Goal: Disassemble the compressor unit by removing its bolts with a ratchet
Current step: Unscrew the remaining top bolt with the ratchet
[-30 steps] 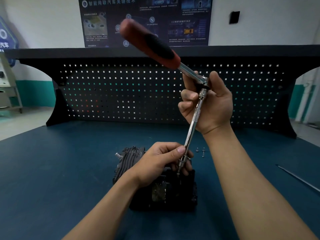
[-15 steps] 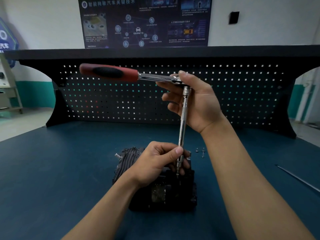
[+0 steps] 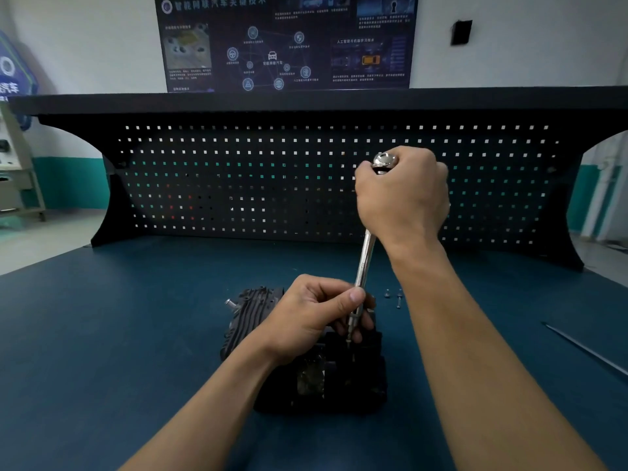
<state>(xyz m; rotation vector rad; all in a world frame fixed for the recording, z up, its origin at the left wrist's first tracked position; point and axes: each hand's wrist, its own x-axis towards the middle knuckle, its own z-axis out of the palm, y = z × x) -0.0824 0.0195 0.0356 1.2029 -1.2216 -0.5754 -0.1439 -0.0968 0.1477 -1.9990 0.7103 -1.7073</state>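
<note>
Head view: right hand (image 3: 404,198) clenched round the chrome ratchet head (image 3: 384,161), left hand (image 3: 314,319) pinching the long steel extension bar (image 3: 364,263) below it, tip on the black finned compressor unit (image 3: 256,307) beneath; likely mid-bolt, next needing steady, seated turns.

The ratchet (image 3: 385,161) and its extension bar (image 3: 365,260) were glossy, polished metal. The compressor unit (image 3: 251,311) looked dark, matt and rough-ribbed.

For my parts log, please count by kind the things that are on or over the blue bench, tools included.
Compressor unit: 1
Ratchet with extension: 1
Loose bolts: 3 (tiny, so this count is not sure)
Thin metal rod: 1
Total: 6
</note>
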